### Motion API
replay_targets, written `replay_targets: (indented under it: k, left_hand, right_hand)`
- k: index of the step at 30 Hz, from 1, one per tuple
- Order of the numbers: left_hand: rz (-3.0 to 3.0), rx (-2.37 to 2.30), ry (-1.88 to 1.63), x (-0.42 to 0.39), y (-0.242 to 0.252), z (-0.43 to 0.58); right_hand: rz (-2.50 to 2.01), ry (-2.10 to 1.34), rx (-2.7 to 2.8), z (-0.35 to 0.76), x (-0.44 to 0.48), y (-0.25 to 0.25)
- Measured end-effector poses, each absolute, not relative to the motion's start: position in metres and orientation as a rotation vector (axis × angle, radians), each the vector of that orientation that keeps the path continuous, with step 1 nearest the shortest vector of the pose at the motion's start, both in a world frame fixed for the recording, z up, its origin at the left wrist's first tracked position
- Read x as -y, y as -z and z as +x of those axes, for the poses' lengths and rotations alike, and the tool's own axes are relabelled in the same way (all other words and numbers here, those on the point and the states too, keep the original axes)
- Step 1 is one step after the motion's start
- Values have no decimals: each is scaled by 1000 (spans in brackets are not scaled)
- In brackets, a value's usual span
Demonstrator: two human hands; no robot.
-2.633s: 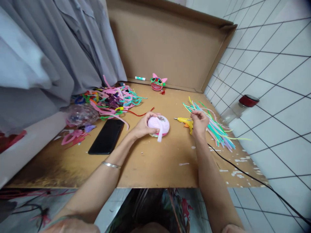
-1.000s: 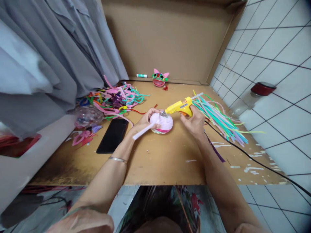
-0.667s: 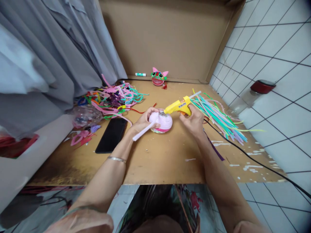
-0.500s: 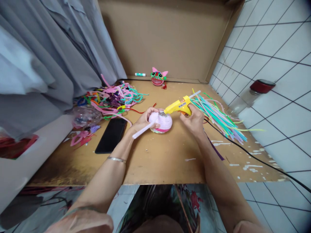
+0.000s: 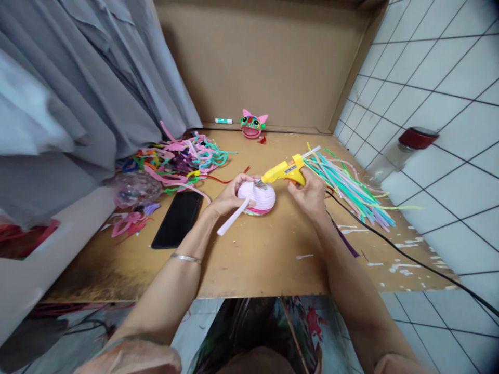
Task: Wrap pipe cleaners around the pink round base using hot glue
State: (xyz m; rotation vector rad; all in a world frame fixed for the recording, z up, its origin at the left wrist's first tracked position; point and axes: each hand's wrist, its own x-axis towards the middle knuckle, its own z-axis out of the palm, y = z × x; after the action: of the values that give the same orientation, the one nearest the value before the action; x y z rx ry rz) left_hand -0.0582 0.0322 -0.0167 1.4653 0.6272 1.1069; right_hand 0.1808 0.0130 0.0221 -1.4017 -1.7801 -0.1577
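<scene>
My left hand (image 5: 231, 197) is closed on a round ball (image 5: 265, 199) wrapped in pale lilac strips, with a pink band low down. A loose lilac strip (image 5: 234, 218) hangs from the ball toward me. My right hand (image 5: 310, 192) grips a yellow glue gun (image 5: 284, 170) by its handle. The gun's metal nozzle points left at the top of the ball, and a clear glue stick pokes out of its back end. Whether the nozzle touches the ball is hard to tell.
A black phone (image 5: 177, 220) lies left of my hands, beside tangled pipe cleaners (image 5: 191, 153). Straight pipe cleaners (image 5: 351, 189) lie at the right, near the gun's black cable (image 5: 385, 236) and a red-lidded jar (image 5: 397, 156). A cat-eared figure (image 5: 252, 124) and marker (image 5: 223, 121) are behind.
The loose lilac strip's free end has swung slightly right and down. The gun's nozzle has shifted slightly left over the ball. Both hands keep their holds.
</scene>
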Motion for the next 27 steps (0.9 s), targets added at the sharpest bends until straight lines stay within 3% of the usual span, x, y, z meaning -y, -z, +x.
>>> replay_targets:
  k: [27]
  left_hand:
    - [1468,-588,-1108,-31,18,-59]
  right_hand:
    - [-1309,177,1774,184,-14,-22]
